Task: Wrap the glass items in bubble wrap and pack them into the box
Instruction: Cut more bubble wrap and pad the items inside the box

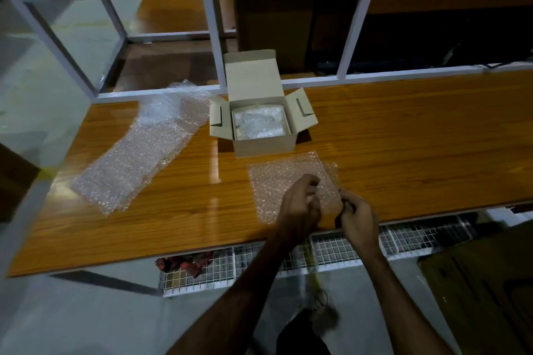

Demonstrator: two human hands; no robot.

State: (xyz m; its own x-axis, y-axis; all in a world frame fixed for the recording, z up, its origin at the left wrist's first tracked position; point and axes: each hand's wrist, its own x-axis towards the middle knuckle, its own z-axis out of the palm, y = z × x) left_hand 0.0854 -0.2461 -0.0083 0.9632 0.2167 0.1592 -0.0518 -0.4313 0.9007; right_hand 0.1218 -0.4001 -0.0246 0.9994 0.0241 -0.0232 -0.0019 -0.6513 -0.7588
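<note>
While both hands pinch the small wrap [284, 181] at its 5 o'clock corner, left hand [300, 206] and right hand [359, 217] curled on it, we should pull slowly and flat. The box [264, 143] sits open at 12 o'clock.

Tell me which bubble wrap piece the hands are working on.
The small square bubble wrap sheet just in front of the box; both hands grip its near right corner. The long pile at left lies untouched.
</note>
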